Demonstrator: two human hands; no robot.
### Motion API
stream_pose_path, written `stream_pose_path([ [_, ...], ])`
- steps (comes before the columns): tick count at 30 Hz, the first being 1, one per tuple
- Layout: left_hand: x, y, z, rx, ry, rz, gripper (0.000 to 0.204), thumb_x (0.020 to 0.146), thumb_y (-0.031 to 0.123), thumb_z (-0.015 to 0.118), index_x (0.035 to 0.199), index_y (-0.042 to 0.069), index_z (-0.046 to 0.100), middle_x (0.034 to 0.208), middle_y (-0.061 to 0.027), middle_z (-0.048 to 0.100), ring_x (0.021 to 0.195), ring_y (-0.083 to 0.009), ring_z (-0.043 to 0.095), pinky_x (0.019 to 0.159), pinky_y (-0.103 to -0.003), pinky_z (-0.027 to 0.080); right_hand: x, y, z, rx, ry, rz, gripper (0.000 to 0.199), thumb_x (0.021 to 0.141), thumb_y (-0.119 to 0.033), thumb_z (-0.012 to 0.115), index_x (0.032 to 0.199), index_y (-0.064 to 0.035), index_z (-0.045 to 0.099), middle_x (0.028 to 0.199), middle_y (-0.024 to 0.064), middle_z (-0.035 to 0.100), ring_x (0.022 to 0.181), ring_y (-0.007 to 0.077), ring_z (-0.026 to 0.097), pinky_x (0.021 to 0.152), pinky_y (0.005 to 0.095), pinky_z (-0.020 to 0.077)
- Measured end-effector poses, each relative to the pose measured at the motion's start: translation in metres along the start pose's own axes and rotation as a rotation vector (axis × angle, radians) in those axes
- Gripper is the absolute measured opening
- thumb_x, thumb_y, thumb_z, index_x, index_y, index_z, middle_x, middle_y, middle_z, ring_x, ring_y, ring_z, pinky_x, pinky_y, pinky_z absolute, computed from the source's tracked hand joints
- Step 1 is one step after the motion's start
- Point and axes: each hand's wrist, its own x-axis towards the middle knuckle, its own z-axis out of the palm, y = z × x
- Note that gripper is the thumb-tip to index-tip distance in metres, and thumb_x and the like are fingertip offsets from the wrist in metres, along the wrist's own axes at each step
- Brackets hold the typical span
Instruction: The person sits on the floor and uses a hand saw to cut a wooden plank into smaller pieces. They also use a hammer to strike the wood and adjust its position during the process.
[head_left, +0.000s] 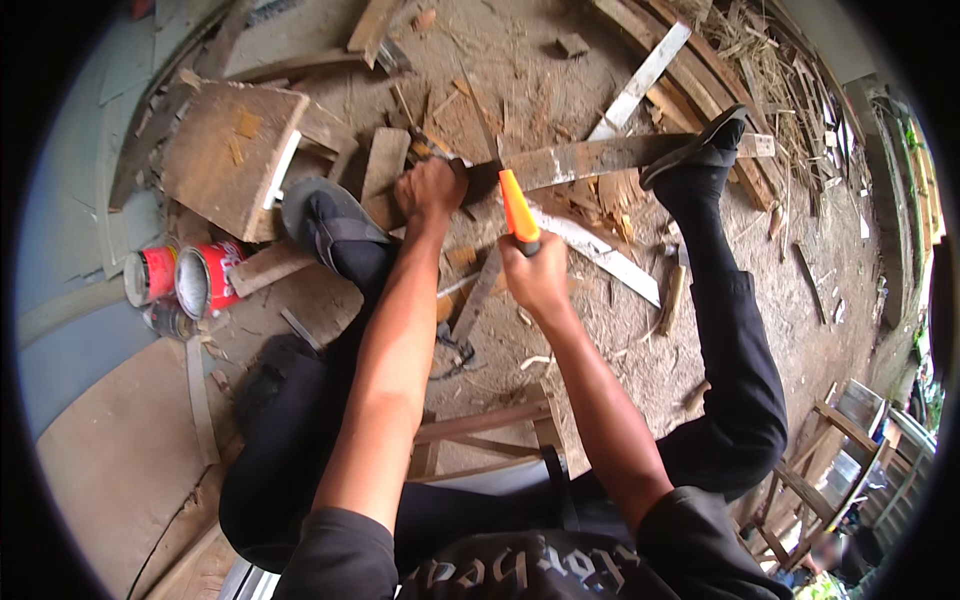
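My right hand (537,268) is closed round the dark end of the orange handle of a hand saw (517,208). Its thin blade points away from me and crosses a long wooden plank (590,160). With closed fingers, my left hand (432,187) grips the plank just left of the blade. My right sandalled foot (700,152) rests on the plank's right end. On the left, my other sandalled foot (335,222) is by the plank's left end; whether it touches the wood I cannot tell. How deep the blade sits in the wood is not visible.
Two red cans (205,280) stand at the left beside a wooden box-like piece (230,150). Long boards (690,80) lie at the far right near a white strip (645,80). Another white strip (600,258) and offcuts litter the dirt floor. A wooden stool (480,425) is below me.
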Motion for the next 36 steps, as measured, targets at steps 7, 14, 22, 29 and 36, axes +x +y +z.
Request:
stream_pose_path([
  [7, 0.008, 0.003, 0.005, 0.003, -0.024, -0.022, 0.046, 0.089, 0.042, 0.051, 0.08, 0.005, 0.077, 0.088, -0.0226, 0.073, 0.084, -0.0399, 0.073, 0.076, -0.049, 0.057, -0.016, 0.042, -0.008, 0.181, 0.079, -0.298, 0.014, 0.085, -0.011, 0.065, 0.078, 0.0004, 0.063, 0.06, 0.0147, 0.057, 0.055, 0.0239, 0.063, 0.056, 0.0367, 0.0476],
  [14, -0.012, 0.003, -0.002, -0.028, -0.02, 0.174, 0.048, 0.103, 0.047, 0.037, 0.123, 0.01, 0.06, 0.131, -0.0191, 0.06, 0.12, -0.0332, 0.058, 0.099, -0.057, 0.041, -0.134, 0.015, -0.095, 0.1, 0.062, -0.287, 0.011, 0.083, -0.008, 0.067, 0.074, -0.0034, 0.062, 0.056, 0.0108, 0.057, 0.048, 0.0272, 0.061, 0.05, 0.034, 0.0466],
  [22, -0.154, 0.021, 0.012, 0.037, -0.667, 0.65, 0.064, 0.095, 0.033, 0.059, 0.148, 0.002, 0.042, 0.151, -0.0191, 0.046, 0.145, -0.0339, 0.037, 0.122, -0.054, 0.021, -0.197, 0.093, -0.085, -0.104, 0.22, -0.038, 0.014, 0.076, -0.009, 0.073, 0.085, -0.0013, 0.066, 0.074, 0.0194, 0.066, 0.07, 0.0386, 0.067, 0.066, 0.0426, 0.0524],
  [29, -0.251, -0.058, 0.037, -0.226, -0.434, 0.204, 0.062, 0.082, 0.016, 0.073, 0.138, 0.004, 0.049, 0.133, -0.0246, 0.056, 0.127, -0.0405, 0.053, 0.106, -0.052, 0.041, -0.206, 0.15, -0.056, -0.541, 0.073, -0.165, 0.021, 0.076, -0.011, 0.073, 0.09, -0.0006, 0.062, 0.093, 0.0215, 0.066, 0.088, 0.0415, 0.064, 0.079, 0.0505, 0.0511],
  [36, -0.297, -0.075, 0.059, -0.254, -0.339, 0.05, 0.044, 0.085, 0.015, 0.071, 0.127, 0.008, 0.059, 0.112, -0.0209, 0.067, 0.112, -0.0412, 0.06, 0.094, -0.05, 0.048, -0.174, 0.244, -0.062, -0.736, -0.232, -0.088, 0.023, 0.074, -0.01, 0.07, 0.094, -0.0004, 0.068, 0.098, 0.0216, 0.069, 0.094, 0.0398, 0.067, 0.085, 0.049, 0.0532],
])
